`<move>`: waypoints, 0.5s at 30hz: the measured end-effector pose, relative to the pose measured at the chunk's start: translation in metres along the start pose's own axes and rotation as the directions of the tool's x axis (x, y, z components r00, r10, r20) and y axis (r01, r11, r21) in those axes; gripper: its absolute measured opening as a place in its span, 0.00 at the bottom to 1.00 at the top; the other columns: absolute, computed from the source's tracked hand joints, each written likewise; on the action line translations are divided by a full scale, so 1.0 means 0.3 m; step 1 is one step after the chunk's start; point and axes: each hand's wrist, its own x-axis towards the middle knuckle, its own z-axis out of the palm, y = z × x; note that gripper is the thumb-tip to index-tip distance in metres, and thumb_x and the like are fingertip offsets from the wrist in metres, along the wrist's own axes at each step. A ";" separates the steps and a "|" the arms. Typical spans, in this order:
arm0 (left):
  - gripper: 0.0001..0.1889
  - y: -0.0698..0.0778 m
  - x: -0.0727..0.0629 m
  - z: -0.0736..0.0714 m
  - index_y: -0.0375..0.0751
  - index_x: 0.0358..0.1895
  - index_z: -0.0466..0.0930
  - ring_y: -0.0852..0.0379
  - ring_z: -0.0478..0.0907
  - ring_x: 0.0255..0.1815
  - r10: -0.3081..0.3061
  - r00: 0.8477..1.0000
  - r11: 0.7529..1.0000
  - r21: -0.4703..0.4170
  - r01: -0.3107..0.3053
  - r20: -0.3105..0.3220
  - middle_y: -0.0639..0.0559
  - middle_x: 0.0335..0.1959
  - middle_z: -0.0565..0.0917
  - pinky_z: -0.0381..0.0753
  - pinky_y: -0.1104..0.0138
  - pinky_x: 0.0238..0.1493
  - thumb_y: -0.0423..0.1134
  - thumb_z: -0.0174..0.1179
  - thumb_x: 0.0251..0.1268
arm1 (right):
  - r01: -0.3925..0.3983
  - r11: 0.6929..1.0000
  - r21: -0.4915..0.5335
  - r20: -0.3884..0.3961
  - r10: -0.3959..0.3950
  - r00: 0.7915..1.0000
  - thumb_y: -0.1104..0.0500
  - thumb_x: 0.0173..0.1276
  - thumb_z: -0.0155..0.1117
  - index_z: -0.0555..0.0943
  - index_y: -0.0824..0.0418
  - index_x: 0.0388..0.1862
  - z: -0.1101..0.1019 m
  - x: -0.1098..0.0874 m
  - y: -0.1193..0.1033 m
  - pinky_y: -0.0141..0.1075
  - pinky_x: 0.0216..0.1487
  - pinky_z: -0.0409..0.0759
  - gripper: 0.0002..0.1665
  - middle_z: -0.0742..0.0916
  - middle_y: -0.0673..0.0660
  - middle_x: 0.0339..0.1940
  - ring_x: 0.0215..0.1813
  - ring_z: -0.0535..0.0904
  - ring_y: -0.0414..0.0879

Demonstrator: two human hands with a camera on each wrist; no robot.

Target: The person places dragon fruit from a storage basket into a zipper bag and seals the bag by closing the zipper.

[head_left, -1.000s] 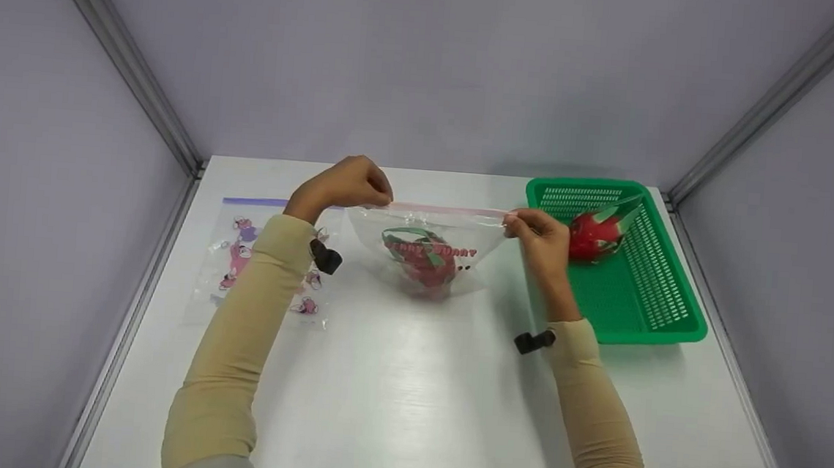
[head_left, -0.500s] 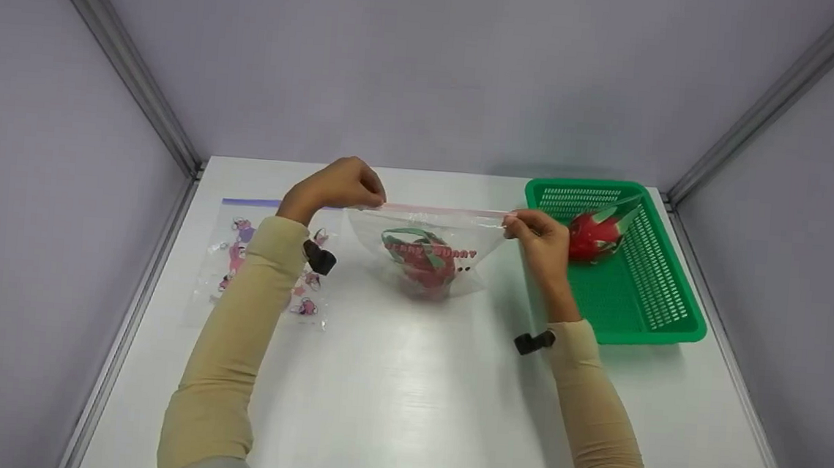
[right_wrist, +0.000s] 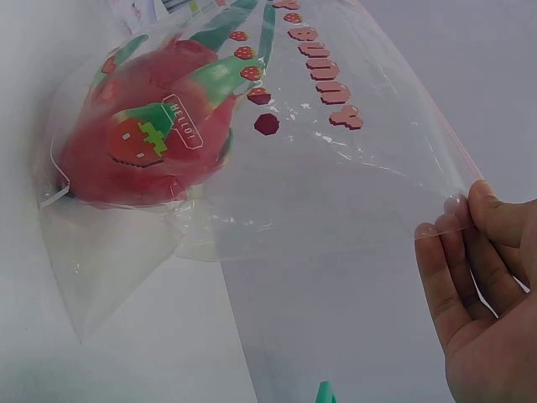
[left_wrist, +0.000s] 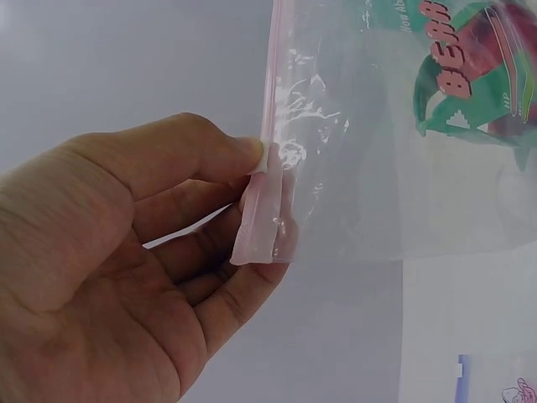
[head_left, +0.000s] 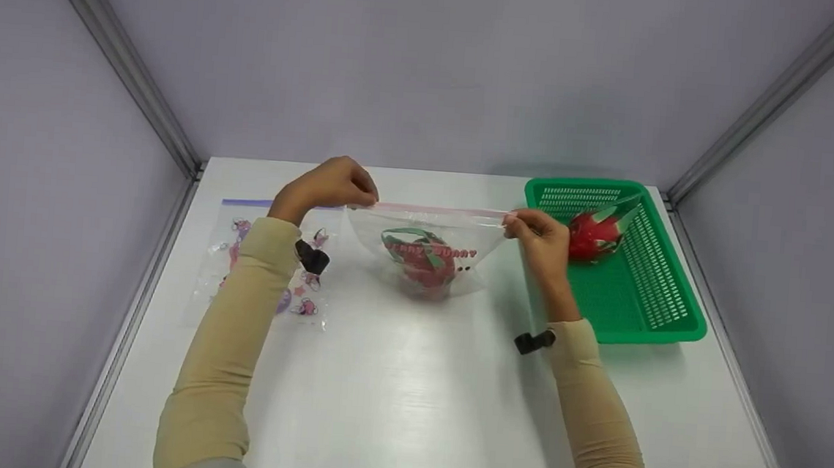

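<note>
Left hand [head_left: 332,184] and right hand [head_left: 538,235] pinch the bag [head_left: 427,253] strip's ends; keep it taut, press evenly along.

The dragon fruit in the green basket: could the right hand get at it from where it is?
Probably yes: the dragon fruit lies uncovered in the open-topped basket, right beside the right hand. But that hand now pinches the zip bag, which it would have to release.

The left hand [left_wrist: 109,277] is cut off by the left wrist view's edge. The print on the flat bag [head_left: 261,263] is partly hidden by the left sleeve [head_left: 233,339] and too small to read.
</note>
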 end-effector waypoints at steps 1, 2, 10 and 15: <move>0.14 -0.002 -0.001 -0.001 0.34 0.54 0.90 0.40 0.86 0.55 0.002 1.000 1.000 -0.001 -0.002 0.000 0.36 0.57 0.88 0.85 0.46 0.63 0.39 0.62 0.76 | 0.000 1.000 -0.002 0.003 0.000 1.000 0.71 0.75 0.67 0.87 0.78 0.44 -0.002 -0.001 0.001 0.28 0.45 0.88 0.07 0.90 0.62 0.37 0.35 0.86 0.43; 0.14 -0.003 -0.002 -0.002 0.34 0.54 0.90 0.40 0.86 0.55 0.002 1.000 1.000 -0.005 -0.002 0.002 0.36 0.57 0.88 0.85 0.46 0.63 0.39 0.62 0.76 | -0.001 1.000 -0.003 0.004 0.001 1.000 0.71 0.75 0.67 0.87 0.78 0.44 -0.003 -0.001 0.002 0.28 0.45 0.88 0.08 0.91 0.61 0.37 0.35 0.86 0.43; 0.14 -0.017 -0.017 -0.011 0.34 0.54 0.90 0.42 0.86 0.52 -0.021 1.000 0.999 -0.034 0.021 -0.003 0.38 0.56 0.89 0.85 0.46 0.62 0.38 0.63 0.75 | 0.008 1.000 0.005 -0.005 -0.008 1.000 0.72 0.72 0.69 0.88 0.77 0.43 -0.010 0.015 0.055 0.29 0.44 0.89 0.06 0.90 0.60 0.35 0.34 0.86 0.46; 0.14 -0.030 -0.027 -0.018 0.34 0.54 0.90 0.41 0.86 0.52 -0.023 1.000 0.999 -0.040 0.023 -0.002 0.37 0.56 0.89 0.85 0.45 0.62 0.39 0.63 0.76 | -0.009 1.000 0.010 0.002 0.009 1.000 0.69 0.74 0.70 0.89 0.73 0.44 -0.019 0.025 0.100 0.29 0.45 0.89 0.07 0.91 0.59 0.38 0.36 0.87 0.44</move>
